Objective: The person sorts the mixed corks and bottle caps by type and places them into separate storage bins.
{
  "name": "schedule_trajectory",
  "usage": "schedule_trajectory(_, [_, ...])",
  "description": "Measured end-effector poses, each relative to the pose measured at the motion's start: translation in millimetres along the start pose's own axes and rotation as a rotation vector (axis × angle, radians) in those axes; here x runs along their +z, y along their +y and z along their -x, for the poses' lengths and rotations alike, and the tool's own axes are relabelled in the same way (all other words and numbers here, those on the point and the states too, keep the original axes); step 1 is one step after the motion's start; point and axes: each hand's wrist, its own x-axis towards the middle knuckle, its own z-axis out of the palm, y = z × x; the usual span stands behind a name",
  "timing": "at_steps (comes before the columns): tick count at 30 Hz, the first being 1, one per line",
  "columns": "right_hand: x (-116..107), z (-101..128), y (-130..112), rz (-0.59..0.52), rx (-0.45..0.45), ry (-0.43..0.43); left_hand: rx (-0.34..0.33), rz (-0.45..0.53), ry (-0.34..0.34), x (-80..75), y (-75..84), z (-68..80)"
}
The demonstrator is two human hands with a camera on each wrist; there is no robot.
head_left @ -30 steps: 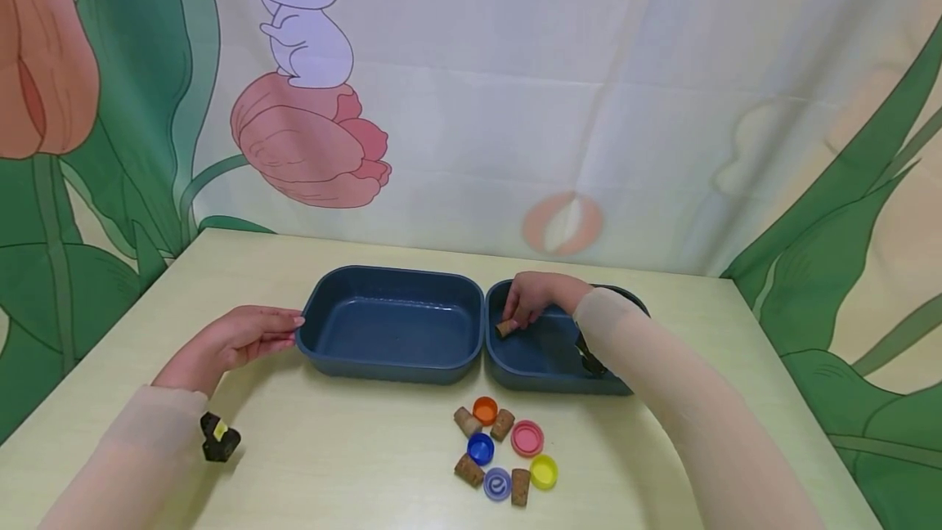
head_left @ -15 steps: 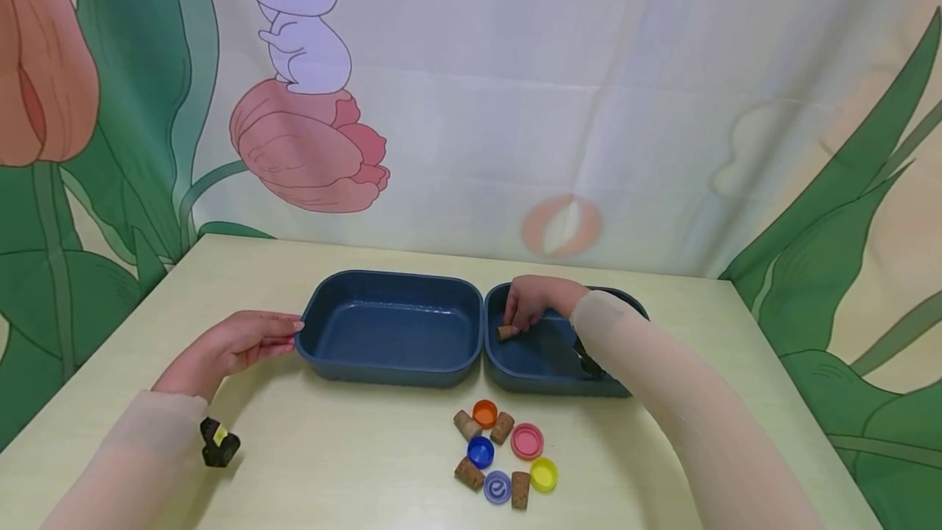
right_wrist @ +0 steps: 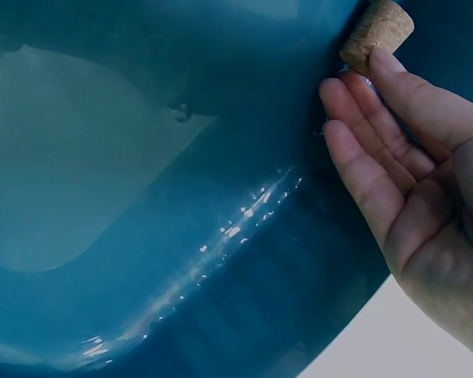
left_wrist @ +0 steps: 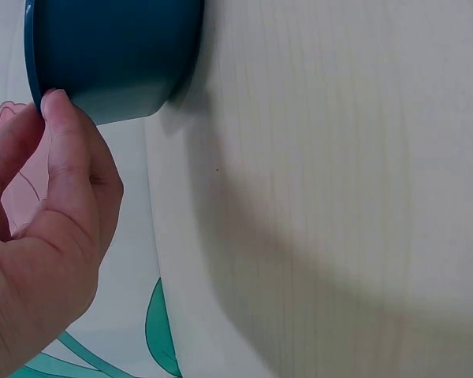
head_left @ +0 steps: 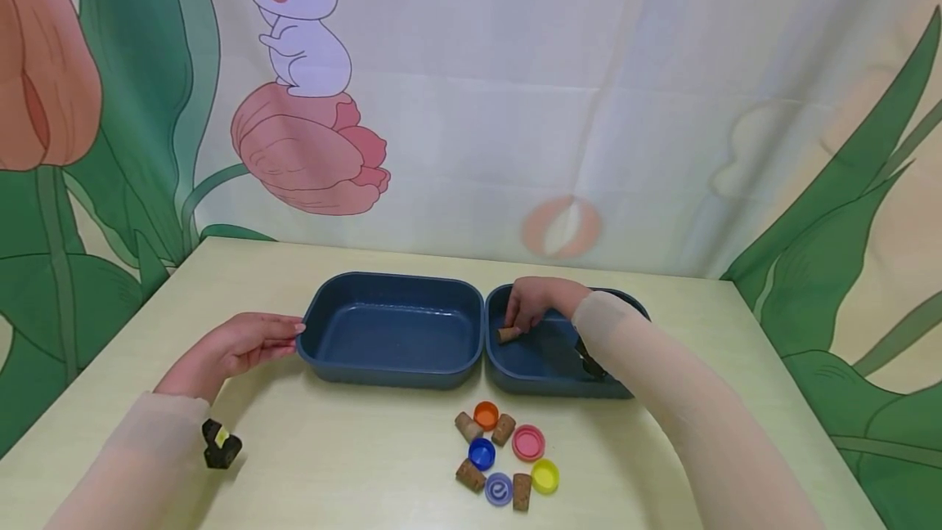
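Two dark blue deep trays stand side by side. At the outer side of the left tray [head_left: 397, 338], my left hand [head_left: 239, 342] pinches the rim between thumb and fingers, as the left wrist view also shows on the tray wall [left_wrist: 118, 59]. Inside the right tray [head_left: 562, 384], near its left wall, my right hand [head_left: 540, 303] pinches a cork [head_left: 509, 334]. From the right wrist view, the thumb lies against the cork [right_wrist: 378, 35], while the other fingers extend below it. Part of the right tray is hidden behind my forearm.
In front of the trays lie several corks [head_left: 504, 429] and bottle caps: an orange cap [head_left: 486, 415], a blue cap [head_left: 482, 454], a pink cap [head_left: 528, 442], a yellow cap [head_left: 545, 476] and a purple cap [head_left: 499, 489]. A printed curtain [head_left: 471, 105] hangs behind the table.
The cork in my right hand has tilted slightly and lies more level. My left hand keeps its place on the rim, and the whole head view has shifted slightly.
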Motion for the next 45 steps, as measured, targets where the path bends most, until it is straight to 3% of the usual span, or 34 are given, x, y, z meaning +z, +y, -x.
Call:
schedule_trajectory(6, [-0.7,-8.7,6.7,0.002,0.024,-0.028,0.011,0.034,-0.024,0.1,-0.6,-0.7])
schedule_trajectory(7, [-1.2,-18.9,18.4,-0.007,-0.017,-0.04,0.012,0.039,-0.027,0.1,-0.6,-0.8])
schedule_trajectory(10, [-5.0,-19.8,24.2,-0.006,-0.039,-0.056,0.01,0.046,-0.03,-0.6,-1.0,-1.4])
schedule_trajectory(13, [-8.7,-8.1,21.9,0.004,-0.056,-0.038,0.003,0.043,-0.021,-0.9,-0.7,-1.7])
schedule_trajectory(14, [-10.1,5.6,10.4,0.015,-0.026,-0.022,0.002,0.043,-0.02,-1.1,-0.7,-2.0])
schedule_trajectory(20, [-13.2,36.0,2.0,-0.005,-0.086,0.048,0.004,0.029,-0.024,-1.1,-1.8,-2.5])
schedule_trajectory(27, [-20.3,56.3,3.3,-0.009,-0.196,0.176,-0.004,0.014,-0.011,-1.1,-0.2,-1.1])
schedule_trajectory(36, [-18.4,86.7,7.8,-0.065,-0.273,0.325,-0.001,-0.002,-0.016,-1.7,-0.7,-1.8])
schedule_trajectory(45, [-12.4,125.1,9.6,-0.109,-0.271,0.426,0.008,-0.006,-0.018,-1.9,0.0,-0.6])
